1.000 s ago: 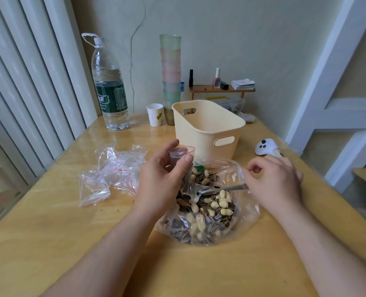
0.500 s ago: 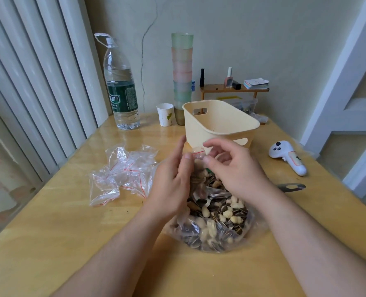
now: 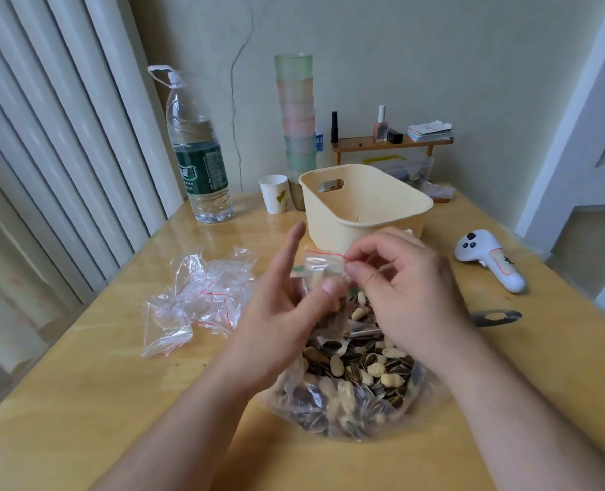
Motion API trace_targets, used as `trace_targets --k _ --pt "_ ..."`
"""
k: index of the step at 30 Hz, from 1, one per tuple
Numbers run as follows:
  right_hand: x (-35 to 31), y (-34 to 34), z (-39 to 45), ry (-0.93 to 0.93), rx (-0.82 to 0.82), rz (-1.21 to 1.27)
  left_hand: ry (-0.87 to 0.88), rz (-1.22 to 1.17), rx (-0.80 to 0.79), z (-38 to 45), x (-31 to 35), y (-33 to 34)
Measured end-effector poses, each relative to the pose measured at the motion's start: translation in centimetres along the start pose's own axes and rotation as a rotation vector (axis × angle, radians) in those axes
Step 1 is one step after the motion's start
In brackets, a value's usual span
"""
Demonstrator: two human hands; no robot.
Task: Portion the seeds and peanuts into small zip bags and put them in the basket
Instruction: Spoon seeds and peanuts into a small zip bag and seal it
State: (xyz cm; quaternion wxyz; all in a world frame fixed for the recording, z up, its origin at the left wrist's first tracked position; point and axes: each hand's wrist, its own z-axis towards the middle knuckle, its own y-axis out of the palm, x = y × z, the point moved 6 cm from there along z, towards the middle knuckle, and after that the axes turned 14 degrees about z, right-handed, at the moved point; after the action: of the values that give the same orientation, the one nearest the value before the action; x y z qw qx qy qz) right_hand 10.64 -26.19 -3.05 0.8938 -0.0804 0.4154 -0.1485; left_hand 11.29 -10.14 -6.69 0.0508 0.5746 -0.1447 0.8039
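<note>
A small clear zip bag (image 3: 320, 265) with a red seal line hangs above the big open plastic bag of sunflower seeds and peanuts (image 3: 357, 380). My left hand (image 3: 283, 313) holds the small bag from the left, thumb against its lower part, fingers raised. My right hand (image 3: 400, 288) pinches the bag's top right corner at the red seal. A peanut shows inside the small bag. The cream basket (image 3: 364, 207) stands just behind my hands. A metal spoon lies on the table, its handle (image 3: 495, 317) showing right of my right hand.
A heap of empty small zip bags (image 3: 198, 299) lies to the left. A large water bottle (image 3: 198, 161), a paper cup (image 3: 274, 193) and a stack of coloured cups (image 3: 295, 118) stand at the back. A white controller (image 3: 488, 258) lies at right.
My right hand has left the spoon on the table and come up to the small bag's seal. My left hand has lifted the small bag a little higher.
</note>
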Motion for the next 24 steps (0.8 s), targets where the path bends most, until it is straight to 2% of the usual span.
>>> trace_targets --k 2,7,10,17,20,24 --pt "-0.9 -0.4 -0.1 -0.124 0.055 -0.136 0.005 -0.034 -0.020 0.1 -0.2 0.5" --pt "-0.1 -0.2 -0.2 -0.005 0.010 -0.050 -0.020 -0.038 0.066 -0.1 -0.4 0.5" --pt "0.0 -0.1 -0.3 0.077 -0.005 0.082 -0.049 -0.069 0.167 -0.1 -0.9 -0.2" --pt "1.1 0.2 -0.6 0.303 0.064 0.615 -0.001 -0.144 0.319 0.1 -0.8 -1.5" --pt "1.2 0.4 -0.7 0.329 0.044 0.668 -0.012 -0.166 0.346 -0.1 -0.9 -1.7" --pt "1.3 0.2 -0.8 0.299 0.101 0.630 -0.031 -0.161 0.357 0.0 -1.2 -1.9"
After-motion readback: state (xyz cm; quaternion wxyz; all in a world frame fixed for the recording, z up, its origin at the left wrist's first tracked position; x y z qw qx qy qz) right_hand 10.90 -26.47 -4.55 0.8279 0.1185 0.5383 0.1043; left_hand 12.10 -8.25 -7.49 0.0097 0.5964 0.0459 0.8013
